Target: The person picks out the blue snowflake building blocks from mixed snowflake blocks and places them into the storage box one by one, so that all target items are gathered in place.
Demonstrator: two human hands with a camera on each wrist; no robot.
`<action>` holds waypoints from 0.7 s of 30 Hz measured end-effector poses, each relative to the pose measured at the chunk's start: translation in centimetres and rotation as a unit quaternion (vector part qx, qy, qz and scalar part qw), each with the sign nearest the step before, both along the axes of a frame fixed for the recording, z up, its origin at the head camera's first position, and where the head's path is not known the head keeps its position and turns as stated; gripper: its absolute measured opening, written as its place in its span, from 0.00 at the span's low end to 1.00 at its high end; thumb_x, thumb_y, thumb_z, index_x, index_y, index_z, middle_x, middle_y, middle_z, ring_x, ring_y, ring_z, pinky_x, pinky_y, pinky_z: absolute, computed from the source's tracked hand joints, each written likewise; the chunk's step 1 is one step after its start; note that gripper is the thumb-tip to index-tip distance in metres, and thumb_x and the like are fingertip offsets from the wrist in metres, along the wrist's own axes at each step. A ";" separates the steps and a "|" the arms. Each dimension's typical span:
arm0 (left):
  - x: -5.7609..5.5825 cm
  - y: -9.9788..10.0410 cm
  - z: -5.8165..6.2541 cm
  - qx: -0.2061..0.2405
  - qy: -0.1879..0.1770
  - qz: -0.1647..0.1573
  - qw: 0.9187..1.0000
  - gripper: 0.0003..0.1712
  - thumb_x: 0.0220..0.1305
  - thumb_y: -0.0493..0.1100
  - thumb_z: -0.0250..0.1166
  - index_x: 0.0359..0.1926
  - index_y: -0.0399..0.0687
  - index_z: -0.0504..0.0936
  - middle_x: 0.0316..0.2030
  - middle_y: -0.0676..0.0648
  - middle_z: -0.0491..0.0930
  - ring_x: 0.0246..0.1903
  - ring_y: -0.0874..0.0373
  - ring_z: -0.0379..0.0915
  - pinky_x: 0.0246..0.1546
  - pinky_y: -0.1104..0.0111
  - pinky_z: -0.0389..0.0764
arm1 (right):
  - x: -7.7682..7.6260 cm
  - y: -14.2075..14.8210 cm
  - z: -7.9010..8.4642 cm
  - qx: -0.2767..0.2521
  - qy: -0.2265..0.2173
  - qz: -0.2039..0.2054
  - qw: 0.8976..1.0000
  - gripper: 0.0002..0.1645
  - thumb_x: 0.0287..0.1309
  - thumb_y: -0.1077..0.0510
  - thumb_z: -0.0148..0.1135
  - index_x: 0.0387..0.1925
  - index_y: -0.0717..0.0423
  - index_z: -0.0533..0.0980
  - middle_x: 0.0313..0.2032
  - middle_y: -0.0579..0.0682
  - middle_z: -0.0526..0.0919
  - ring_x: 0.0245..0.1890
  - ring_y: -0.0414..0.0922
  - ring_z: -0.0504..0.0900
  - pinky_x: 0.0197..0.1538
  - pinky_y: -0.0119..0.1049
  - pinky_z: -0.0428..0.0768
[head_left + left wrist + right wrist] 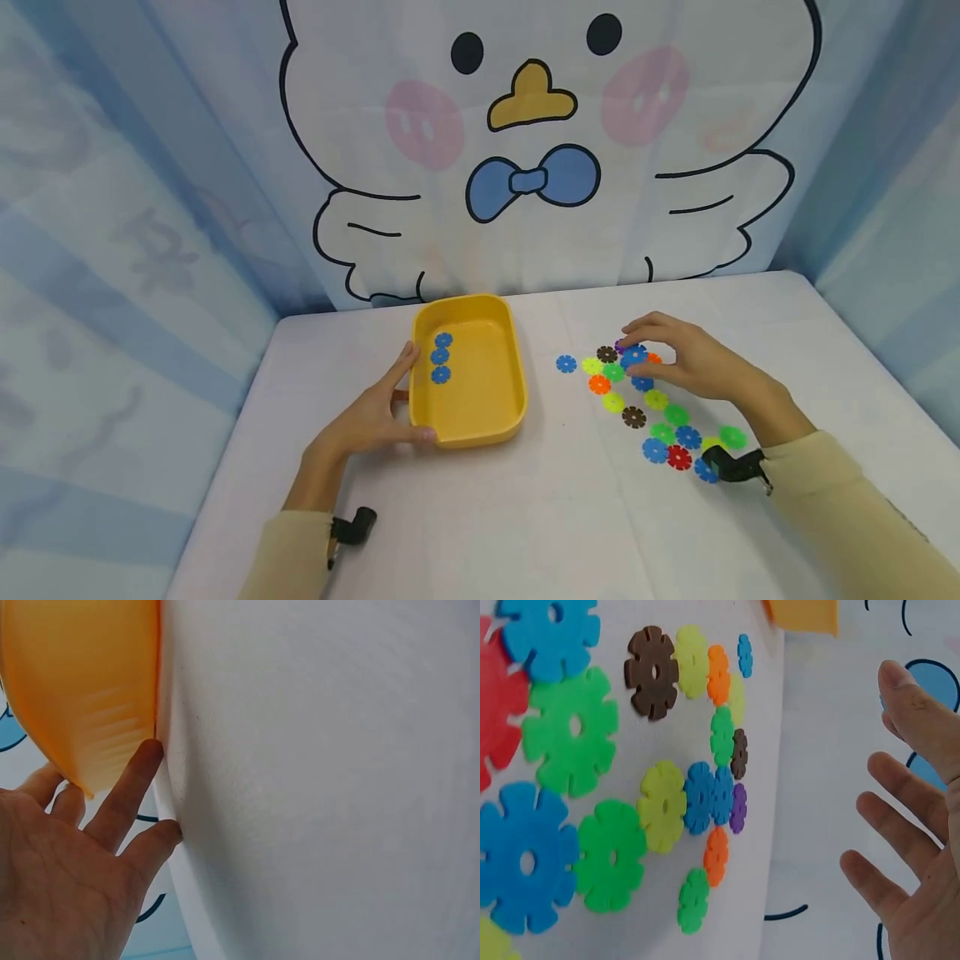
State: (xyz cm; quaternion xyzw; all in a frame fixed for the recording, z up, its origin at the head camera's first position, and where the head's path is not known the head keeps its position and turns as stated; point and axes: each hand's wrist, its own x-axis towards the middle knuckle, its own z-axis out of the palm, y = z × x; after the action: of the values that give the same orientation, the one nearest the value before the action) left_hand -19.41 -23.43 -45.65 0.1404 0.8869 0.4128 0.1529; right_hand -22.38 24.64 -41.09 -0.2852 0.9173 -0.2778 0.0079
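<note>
"While the yellow tray [480, 375] is touched at its left side, how is the left hand [366, 419] posed?"

"It is spread, its thumb laid at the tray's near left corner and its other fingers extended along the outer wall; in the left wrist view, fingertips [150, 752] are seen against that wall."

"And by the right hand [696, 360], is anything gripped?"

"It is raised empty over the scattered notched discs [677, 415], with thumb and fingers parted above a blue disc [634, 357]; in the right wrist view, it is shown apart from the discs."

"Where are the others found?"

"Three blue discs [440, 357] are lined up inside the tray, near its left wall. To the tray's right, blue, green, yellow, orange, brown, purple and red pieces are strewn across the white table [480, 525], with a lone blue disc [566, 363] placed nearest the tray."

"And beyond?"

"A cartoon backdrop [525, 250], printed with a blue bow tie [573, 175], is hung behind the table."
</note>
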 end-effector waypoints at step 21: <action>-0.2 -0.1 -0.3 -0.006 0.007 0.001 1.000 0.75 0.45 0.61 0.84 0.83 0.70 0.40 0.80 0.70 0.32 0.61 0.54 0.75 0.69 0.48 0.72 | -2.5 -6.6 1.8 -0.067 0.013 0.012 0.998 0.23 0.60 0.50 0.75 0.57 0.47 0.83 0.59 0.50 0.79 0.62 0.52 0.75 0.61 0.57 0.80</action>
State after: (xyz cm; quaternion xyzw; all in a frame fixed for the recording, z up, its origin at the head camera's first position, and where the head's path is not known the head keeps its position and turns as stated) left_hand -19.63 -23.54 -45.95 0.1418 0.8905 0.4066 0.1471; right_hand -24.87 18.03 -39.25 -0.2997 0.8933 -0.3344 -0.0202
